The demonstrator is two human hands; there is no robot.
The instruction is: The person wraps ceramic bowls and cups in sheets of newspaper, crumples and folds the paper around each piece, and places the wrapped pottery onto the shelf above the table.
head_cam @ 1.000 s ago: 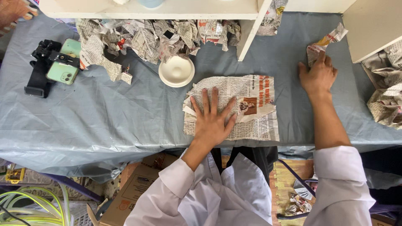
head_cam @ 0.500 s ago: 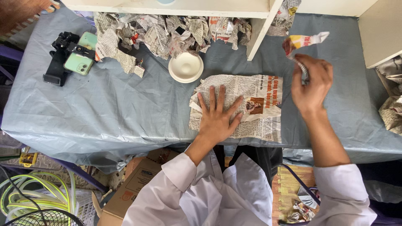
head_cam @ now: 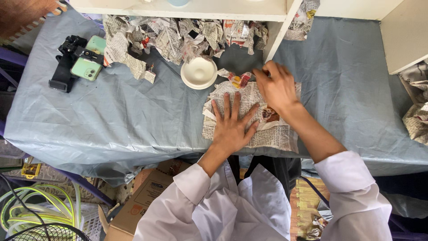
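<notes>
Newspaper sheet (head_cam: 272, 129) lies flat on the blue-grey table cover (head_cam: 133, 120), near edge of table, centre-right in view. Left hand (head_cam: 232, 127) presses on it palm down, fingers spread wide, clamped on nothing. Right hand (head_cam: 277, 87) sits over the sheet's far edge, fingers curled together w/ tips at a small crumpled paper scrap (head_cam: 236, 78) w/ red and yellow print; looks pinched on it, but can't tell for sure as the fingers hide the contact. Scrap rests at the far-left corner of the sheet, just beside a white bowl (head_cam: 199, 72) standing upright to its left, bowl touching or nearly touching the sheet's corner.

Farther back: heap of crumpled newspaper (head_cam: 178, 35) along the far side, partly under a white shelf (head_cam: 187, 9); shelf leg (head_cam: 278, 29) comes down just far of the right hand. Far left: green phone in a black holder (head_cam: 78, 62), well apart from both hands. More crumpled paper (head_cam: 417, 116) at right edge. White sleeves on both arms. Cardboard box (head_cam: 147, 196) under the table, near-left.
</notes>
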